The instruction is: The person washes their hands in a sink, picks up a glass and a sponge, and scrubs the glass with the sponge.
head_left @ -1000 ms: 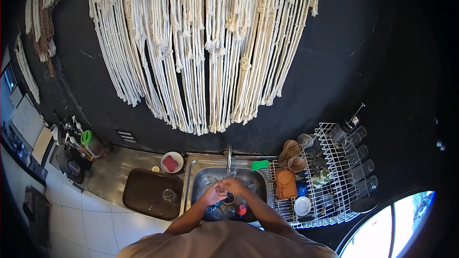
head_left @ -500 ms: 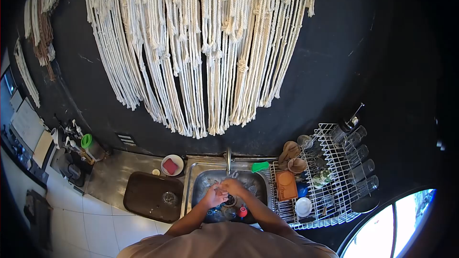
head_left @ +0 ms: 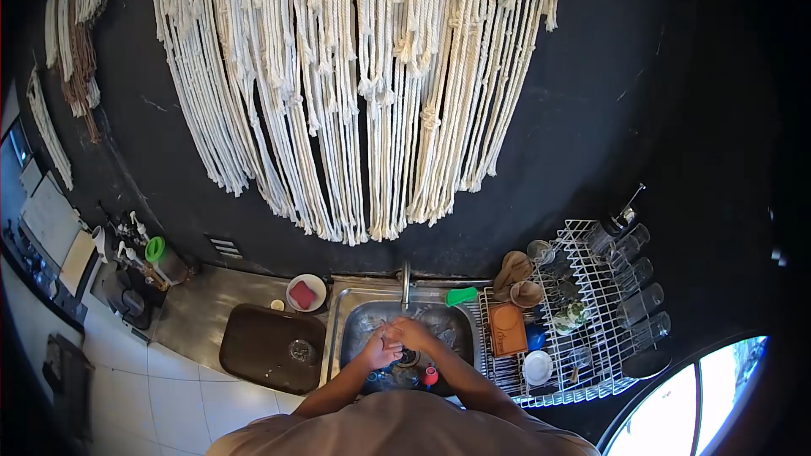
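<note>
My left hand [head_left: 382, 350] and my right hand [head_left: 410, 333] meet over the steel sink [head_left: 341, 329], just below the tap [head_left: 405, 283]. Their fingers are curled in against each other. Whatever lies between them, if anything, is too small or hidden to make out. Below my wrists, a red-topped item [head_left: 431, 375] and several bluish, glassy pieces lie in the basin, partly covered by my arms. On the sink's back right rim rests a green sponge [head_left: 461, 296].
Left of the sink, a brown tray [head_left: 262, 346] carries a clear glass [head_left: 301, 350]; behind it a white bowl [head_left: 318, 284] holds a red sponge [head_left: 302, 294]. A white wire rack [head_left: 591, 321] with glasses, an orange-brown box [head_left: 507, 329] and a white lid [head_left: 537, 366] stands right. Cords hang above.
My hands stay together over the sink. The left hand has turned slightly and its fingers have moved in closer to the right hand. The view has shifted very slightly.
</note>
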Action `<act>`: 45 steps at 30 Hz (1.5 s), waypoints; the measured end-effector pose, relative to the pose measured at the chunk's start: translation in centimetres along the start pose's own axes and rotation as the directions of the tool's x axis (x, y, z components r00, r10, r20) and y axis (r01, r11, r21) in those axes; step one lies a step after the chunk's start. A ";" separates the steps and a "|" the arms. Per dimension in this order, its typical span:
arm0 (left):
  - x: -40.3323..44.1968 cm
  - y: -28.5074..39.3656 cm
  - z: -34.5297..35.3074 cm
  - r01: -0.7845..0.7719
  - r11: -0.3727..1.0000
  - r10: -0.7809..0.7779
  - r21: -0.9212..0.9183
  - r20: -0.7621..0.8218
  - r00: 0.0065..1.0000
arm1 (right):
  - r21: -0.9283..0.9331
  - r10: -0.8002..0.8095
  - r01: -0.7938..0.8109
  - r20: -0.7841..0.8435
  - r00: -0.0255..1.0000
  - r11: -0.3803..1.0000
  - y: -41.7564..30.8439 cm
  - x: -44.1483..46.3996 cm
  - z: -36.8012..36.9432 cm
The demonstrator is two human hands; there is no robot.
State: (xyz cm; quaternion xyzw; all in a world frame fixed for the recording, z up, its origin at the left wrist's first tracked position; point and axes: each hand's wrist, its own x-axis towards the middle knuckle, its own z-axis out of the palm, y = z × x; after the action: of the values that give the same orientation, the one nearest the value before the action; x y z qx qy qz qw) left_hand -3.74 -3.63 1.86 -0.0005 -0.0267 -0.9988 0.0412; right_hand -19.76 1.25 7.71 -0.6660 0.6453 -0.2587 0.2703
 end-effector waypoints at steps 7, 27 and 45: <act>0.1 0.4 -0.2 -0.042 0.994 0.058 0.096 -0.177 0.982 | 0.009 0.023 -0.023 -0.068 0.997 1.000 0.6 -0.2 0.6; -0.3 0.3 3.7 -0.032 0.963 0.121 0.269 -0.324 0.938 | 0.074 0.202 -0.206 0.057 0.978 0.976 -2.5 -0.6 -1.1; -0.9 -1.0 -0.7 0.008 0.796 0.421 0.605 -0.563 0.711 | 0.027 0.163 -0.162 -0.281 0.946 0.986 1.7 -3.1 2.3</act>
State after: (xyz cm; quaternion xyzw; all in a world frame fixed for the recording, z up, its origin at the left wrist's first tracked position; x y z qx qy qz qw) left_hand -2.95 -2.61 1.10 0.3697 -0.3051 -0.8623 0.1636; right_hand -19.52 4.33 4.88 -0.5663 0.7295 -0.3290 0.1970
